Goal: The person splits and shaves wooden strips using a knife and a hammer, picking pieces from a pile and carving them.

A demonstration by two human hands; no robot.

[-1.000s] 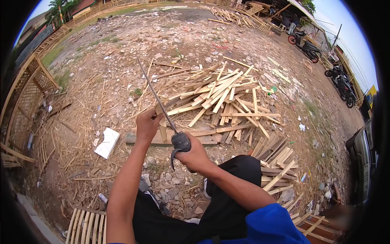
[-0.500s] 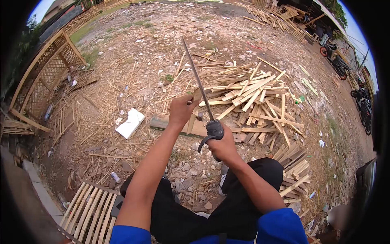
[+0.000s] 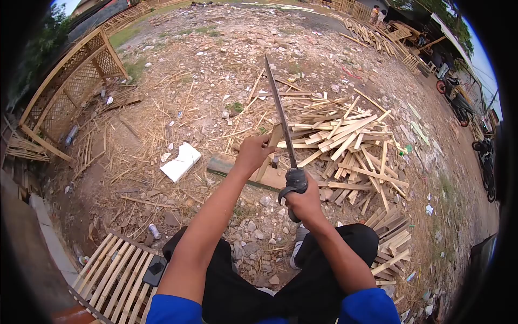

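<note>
Near edge: a slatted frame (image 3: pixel 110 281) lies at the left with a dark phone (image 3: pixel 155 271) on it; to its right are the person's blue sleeves (image 3: pixel 174 309) and black trousers (image 3: pixel 353 241), knees bent. A bottle (image 3: pixel 154 231) lies on the ground just beyond the frame, and a small stack of cut wood (image 3: pixel 396 244) lies just beside the right knee.

Centre: the right hand (image 3: pixel 304 201) has its fingers clenched round the dark, wrapped handle of a long knife (image 3: pixel 280 110), whose blade points up and away, tilted slightly left. To its left, the left hand (image 3: pixel 251 155) grasps a flat wooden strip (image 3: pixel 274 139) between its fingers; the strip is tilted, its lower end over a thick plank (image 3: pixel 222 164) on the ground. Whether strip and plank touch, or strip and blade, cannot be told. A white block (image 3: pixel 181 162) lies left of the plank.

Beyond the plank, to the right, a loose pile of strips (image 3: pixel 345 131) spreads over stony ground (image 3: pixel 216 70). A lattice panel (image 3: pixel 70 94) leans at the far left. At the far right are parked motorbikes (image 3: pixel 457 102), a long pile of timber (image 3: pixel 371 38) and two people (image 3: pixel 374 14).
</note>
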